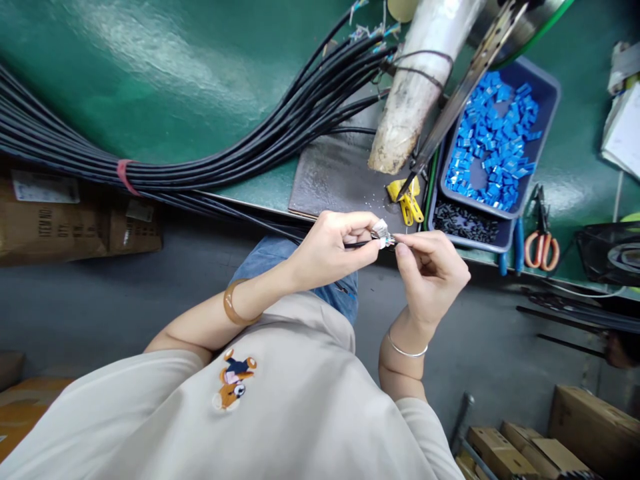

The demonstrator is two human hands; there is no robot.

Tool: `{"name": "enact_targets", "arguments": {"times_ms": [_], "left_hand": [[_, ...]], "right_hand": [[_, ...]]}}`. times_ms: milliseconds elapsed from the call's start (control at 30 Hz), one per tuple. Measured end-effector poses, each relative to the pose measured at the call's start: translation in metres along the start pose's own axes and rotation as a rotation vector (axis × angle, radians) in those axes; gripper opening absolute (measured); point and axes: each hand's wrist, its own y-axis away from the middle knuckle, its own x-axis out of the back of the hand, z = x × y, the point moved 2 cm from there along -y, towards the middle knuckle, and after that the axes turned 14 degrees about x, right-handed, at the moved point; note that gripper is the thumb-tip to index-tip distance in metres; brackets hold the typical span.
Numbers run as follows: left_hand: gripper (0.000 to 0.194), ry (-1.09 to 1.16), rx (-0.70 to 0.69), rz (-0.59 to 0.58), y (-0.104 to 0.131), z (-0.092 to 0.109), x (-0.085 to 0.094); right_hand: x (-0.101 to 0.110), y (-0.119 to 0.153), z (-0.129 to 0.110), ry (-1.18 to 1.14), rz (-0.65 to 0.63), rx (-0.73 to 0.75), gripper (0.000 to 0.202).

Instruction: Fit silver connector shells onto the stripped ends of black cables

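My left hand (334, 248) is closed on a black cable near its stripped end, with thumb and fingers pinched together. Thin wires (389, 241) and a bit of white wrap stick out past those fingertips. From the right, my right hand (431, 265) pinches the tips of these wires between thumb and forefinger. The two hands nearly touch in front of the bench edge. Just beyond them, a yellow tool (411, 208) lies on a dark board (333, 177).
A bundle of black cables (200, 170) crosses the green bench (165, 60). Bins at the right hold blue connectors (493, 143) and small black parts (465, 223). Orange-handled pliers (541, 248) lie beside them. A white tube (420, 83) and metal arm hang over the board.
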Motion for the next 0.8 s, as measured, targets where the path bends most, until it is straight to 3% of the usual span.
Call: {"name": "enact_targets", "arguments": {"times_ms": [267, 433, 800], "left_hand": [[0.012, -0.008, 0.059, -0.046, -0.0019, -0.0029, 0.0002], [0.013, 0.069, 0.141, -0.085, -0.002, -0.0021, 0.0007], [0.008, 0.066, 0.152, -0.143, -0.003, -0.0025, 0.0017]], "right_hand": [[0.0008, 0.0007, -0.0013, -0.02, -0.108, 0.054, 0.019], [0.0051, -0.0005, 0.0034, 0.008, 0.005, 0.059, 0.019], [0.0058, -0.0009, 0.0052, 0.002, -0.156, 0.176, 0.017]]}}
